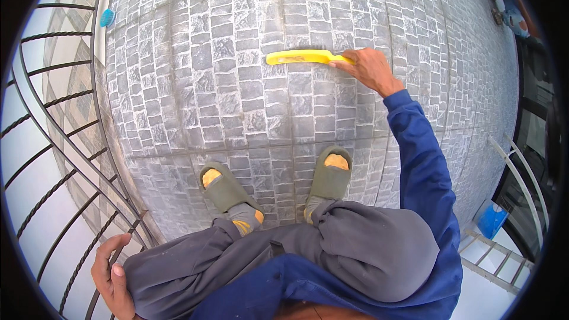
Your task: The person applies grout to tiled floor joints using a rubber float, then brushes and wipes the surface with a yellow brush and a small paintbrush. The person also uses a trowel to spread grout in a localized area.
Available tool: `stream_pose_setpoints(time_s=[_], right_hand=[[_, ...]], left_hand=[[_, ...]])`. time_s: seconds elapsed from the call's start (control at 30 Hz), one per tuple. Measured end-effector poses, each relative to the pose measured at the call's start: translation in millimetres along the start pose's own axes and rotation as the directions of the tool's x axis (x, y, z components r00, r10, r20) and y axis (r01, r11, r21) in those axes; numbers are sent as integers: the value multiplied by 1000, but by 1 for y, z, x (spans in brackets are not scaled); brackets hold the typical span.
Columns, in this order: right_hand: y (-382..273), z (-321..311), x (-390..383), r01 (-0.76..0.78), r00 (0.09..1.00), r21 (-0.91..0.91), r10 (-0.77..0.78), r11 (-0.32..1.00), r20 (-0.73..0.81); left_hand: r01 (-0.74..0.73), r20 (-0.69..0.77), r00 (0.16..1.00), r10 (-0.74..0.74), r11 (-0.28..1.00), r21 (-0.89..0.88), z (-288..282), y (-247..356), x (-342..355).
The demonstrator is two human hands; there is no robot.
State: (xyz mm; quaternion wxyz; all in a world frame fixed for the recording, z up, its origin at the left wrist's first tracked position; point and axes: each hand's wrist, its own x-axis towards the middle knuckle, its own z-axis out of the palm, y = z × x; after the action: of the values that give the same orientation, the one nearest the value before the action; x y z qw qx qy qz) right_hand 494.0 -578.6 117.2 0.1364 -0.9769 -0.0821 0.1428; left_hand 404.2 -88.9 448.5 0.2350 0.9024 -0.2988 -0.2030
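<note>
My right hand (374, 70) is closed round the handle of a long yellow scrub brush (299, 57). The brush lies crosswise over the grey stone-patterned paving, its head to the left and its dark bristles on the far side. At lower left my left hand (108, 278) is beside my bent knee, against the black metal railing (98, 112). Its thumb and fingers are apart, and I see no loose object in it. Whether the fingers touch the bar is hard to make out.
A small blue brush (107, 18) lies at the far left by the railing's foot. My feet in green slides (329, 178) are on the paving (249, 95). To the right are a blue container (492, 219) and a metal ladder (495, 261). Another person (508, 3) is at the far right.
</note>
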Motion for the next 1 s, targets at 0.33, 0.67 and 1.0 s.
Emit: stream_pose_setpoints(time_s=[0.33,0.67,1.0], right_hand=[[-22,19,19,41,994,51,-36,998,-102],[-44,15,19,83,996,73,-81,994,-35],[-10,9,1,-39,999,48,38,998,36]], left_hand=[[575,-12,808,-589,793,-201,4,6,-10],[355,-6,932,-362,916,-189,-1,-10,-20],[458,-1,882,-471,859,-230,-2,2,-9]])
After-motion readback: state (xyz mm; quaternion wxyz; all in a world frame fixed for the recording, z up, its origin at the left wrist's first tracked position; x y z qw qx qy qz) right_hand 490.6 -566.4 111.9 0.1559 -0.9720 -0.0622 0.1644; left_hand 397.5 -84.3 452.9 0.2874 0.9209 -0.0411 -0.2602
